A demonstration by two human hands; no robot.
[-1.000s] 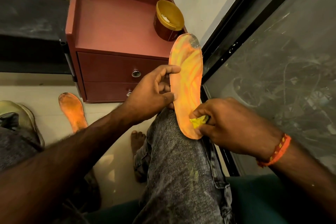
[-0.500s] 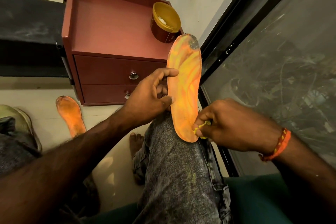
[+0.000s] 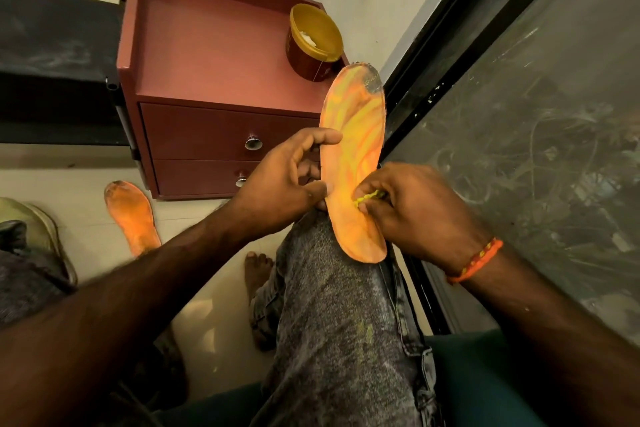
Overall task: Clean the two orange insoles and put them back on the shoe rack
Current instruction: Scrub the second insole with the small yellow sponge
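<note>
so one orange insole (image 3: 356, 163) is propped on the person's knee (image 3: 332, 274), right of centre frame. its long axis runs nearly straight up the picture, tipped a bit to the right: the rounded heel end sits low on the jeans, and the toe end points toward the top of the frame, with a dark grey scuffed patch at that tip. the upper face is streaky yellow and orange.

the left hand (image 3: 287, 184) is on the insole's left edge, about halfway along it. its thumb and index finger are curled against that edge, so it's holding the insole steady, and the other fingers tuck in behind. the right hand (image 3: 412, 211) sits on the insole's right edge, lower down, fingers bunched and pinching a small yellow wad (image 3: 367, 198) against the surface. could be a scrap of cloth or a scrubber, too small to say. there's an orange thread band (image 3: 474, 262) on that wrist.

the second insole (image 3: 133, 218) lies flat on the pale floor (image 3: 86, 177) at the left of the frame, well apart from both hands. its long axis also runs up the picture, with a dark dirty end toward the top.

behind it all, upper centre, is a reddish-brown drawer cabinet (image 3: 214, 73). an open tub (image 3: 313, 42) with a yellow rim stands at the right rear of its top, just above the held insole's toe end. a dark glass panel (image 3: 536, 121) fills the right side.
</note>
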